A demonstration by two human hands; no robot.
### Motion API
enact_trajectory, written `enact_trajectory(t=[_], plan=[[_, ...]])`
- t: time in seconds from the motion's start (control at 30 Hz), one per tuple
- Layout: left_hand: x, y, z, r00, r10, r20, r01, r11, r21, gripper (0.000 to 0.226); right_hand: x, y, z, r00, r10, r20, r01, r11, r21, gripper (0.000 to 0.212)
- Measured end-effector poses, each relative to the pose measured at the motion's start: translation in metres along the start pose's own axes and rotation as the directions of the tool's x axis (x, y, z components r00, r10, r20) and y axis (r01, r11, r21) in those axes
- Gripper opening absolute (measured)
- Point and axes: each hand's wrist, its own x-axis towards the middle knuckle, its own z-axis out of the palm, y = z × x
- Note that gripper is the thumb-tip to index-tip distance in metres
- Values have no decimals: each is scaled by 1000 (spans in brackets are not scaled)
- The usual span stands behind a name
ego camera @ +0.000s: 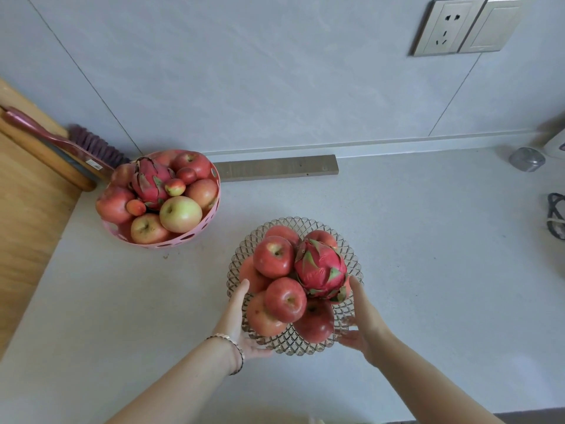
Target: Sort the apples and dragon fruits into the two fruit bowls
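Note:
A clear glass bowl [244,249] with a diamond pattern sits in the centre of the white counter. It holds several red apples [273,256] and one pink dragon fruit [321,270] on top at the right. My left hand [238,319] grips the bowl's near left rim and my right hand [362,322] grips its near right rim. At the back left stands a pink perforated bowl [171,242] with several apples [180,214], some small fruits and a second dragon fruit [151,182] in its middle.
A wooden board [27,209] lies at the left with a red-handled brush [61,142] and a rolling pin on it. A grey strip [278,172] runs along the wall. A small glass jar [526,159] and a cable [555,218] are at the right. A wall socket [446,27] is above.

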Motion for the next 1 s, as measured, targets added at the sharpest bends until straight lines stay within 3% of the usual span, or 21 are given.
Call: enact_trajectory(t=[0.47, 0.6, 0.7, 0.77, 0.83, 0.9, 1.0], plan=[[28, 99, 53, 971, 234, -57, -235, 972, -8, 59, 61, -102, 43, 992, -117, -44, 119, 992, 37, 79], [32, 122, 63, 962, 268, -46, -271, 959, -82, 36, 71, -125, 55, 988, -140, -66, 142, 990, 26, 80], [36, 129, 66, 943, 324, -78, -331, 938, -101, 47, 70, -135, 56, 985, -166, -57, 165, 986, -16, 74], [40, 131, 62, 920, 375, -115, -375, 927, 27, 56, 65, -137, 51, 977, -210, -46, 206, 975, -87, 69], [41, 127, 51, 875, 455, -163, -400, 871, 283, 57, 58, -134, 41, 950, -302, -75, 279, 933, -226, 66], [39, 127, 44, 819, 559, -134, -433, 753, 495, 44, 52, -133, 31, 940, -337, -53, 287, 865, -412, 55], [13, 130, 40, 755, 655, -3, -484, 561, 671, 29, 26, -138, 18, 956, -288, 45, 255, 753, -606, 35]])
